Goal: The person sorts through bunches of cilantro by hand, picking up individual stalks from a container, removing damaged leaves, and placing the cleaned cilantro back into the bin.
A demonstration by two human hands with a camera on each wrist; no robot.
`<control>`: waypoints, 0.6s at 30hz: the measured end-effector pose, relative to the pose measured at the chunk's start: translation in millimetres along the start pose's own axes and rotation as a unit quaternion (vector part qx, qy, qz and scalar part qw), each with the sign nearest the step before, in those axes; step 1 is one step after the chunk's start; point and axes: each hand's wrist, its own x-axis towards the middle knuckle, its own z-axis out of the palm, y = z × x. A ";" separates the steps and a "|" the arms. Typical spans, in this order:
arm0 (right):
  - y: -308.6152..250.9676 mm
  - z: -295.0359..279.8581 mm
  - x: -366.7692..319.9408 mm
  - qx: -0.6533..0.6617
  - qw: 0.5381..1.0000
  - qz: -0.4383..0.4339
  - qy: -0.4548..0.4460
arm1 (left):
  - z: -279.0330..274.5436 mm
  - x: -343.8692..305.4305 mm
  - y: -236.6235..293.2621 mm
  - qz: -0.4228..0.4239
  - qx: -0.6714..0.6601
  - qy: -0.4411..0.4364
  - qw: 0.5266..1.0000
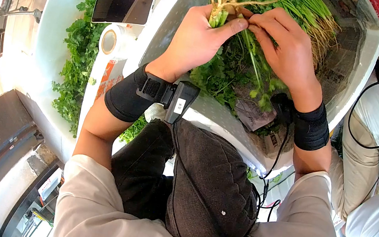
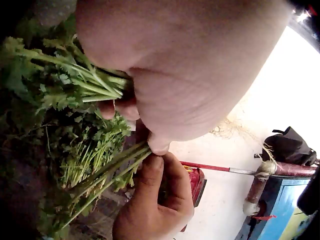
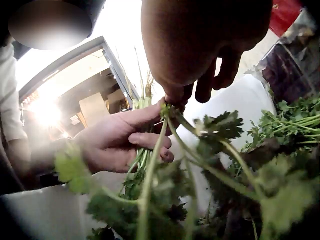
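Over a white foam box (image 1: 180,3), my left hand (image 1: 197,40) grips a bunch of coriander-like greens (image 1: 219,18), its pale roots pointing up and away from me. Leaves hang beneath that hand in the right wrist view. My right hand (image 1: 285,47) meets the left thumb and pinches a thin leafy stalk (image 1: 252,51) between thumb and fingers. In the left wrist view, the right hand (image 2: 155,200) holds the stalks (image 2: 110,172) at their upper ends, right at the left hand (image 2: 190,75). More rooted greens (image 1: 310,11) lie inside the box.
Left of the box, a white tub (image 1: 49,46) contains leafy greens (image 1: 78,51). A phone (image 1: 123,5) and a tape roll (image 1: 109,42) stand between tub and box. A black cable (image 1: 284,148) runs from the right wrist. White sacks (image 1: 377,188) lie at the right.
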 end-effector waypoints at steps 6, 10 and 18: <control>5.1 -2.6 1.9 -0.038 0.997 -0.003 0.069 | -0.9 0.1 -8.1 -0.046 0.038 -0.074 0.995; 6.4 -19.0 6.7 -0.048 0.981 0.102 0.157 | -2.0 -4.3 -6.7 -0.052 0.090 -0.123 0.987; 11.4 -12.5 1.5 0.014 0.996 0.085 -0.003 | -2.9 -0.2 0.5 -0.040 -0.056 -0.019 0.997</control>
